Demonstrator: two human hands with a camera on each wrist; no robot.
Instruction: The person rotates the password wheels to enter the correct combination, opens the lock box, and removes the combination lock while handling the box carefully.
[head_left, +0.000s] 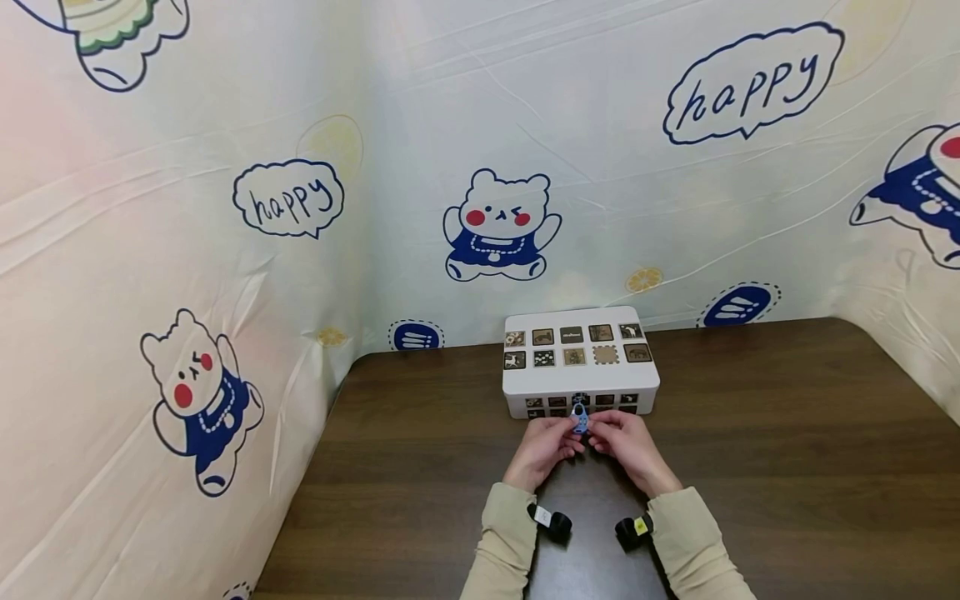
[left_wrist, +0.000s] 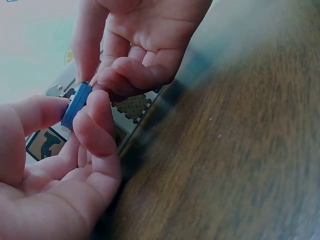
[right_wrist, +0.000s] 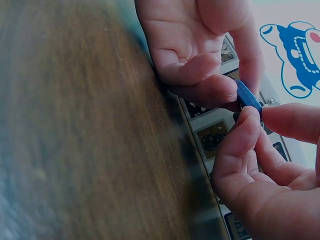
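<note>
Padlock (head_left: 580, 420): blue. Box (head_left: 581, 378): white; I see rows of brown, black and tan stamp-style squares (head_left: 574, 357). Counter (head_left: 787, 433): dark brown, wood grain. Sleeves (head_left: 504, 537): beige. Wrist cameras (head_left: 557, 528): black; left label (head_left: 542, 517) white, right label (head_left: 641, 526) yellow. Backdrop (head_left: 405, 208): pale; navy-and-white bears (head_left: 495, 242) with red cheeks at 11 and 9 o'clock from box, navy-outlined "happy" bubble (head_left: 753, 83) at 1, yellow-orange fruit slices (head_left: 644, 279).

The tabletop (head_left: 787, 467) is leaving you room to pass outside both sleeves (head_left: 506, 533). Ahead, the white box (head_left: 579, 379) is blocking you, the curtain (head_left: 420, 125) rising behind it. Your left hand (head_left: 542, 446) and right hand (head_left: 632, 446) are crowding the blue padlock (head_left: 580, 420); wrist cameras (head_left: 558, 528) are narrowing the gap between the sleeves.
</note>
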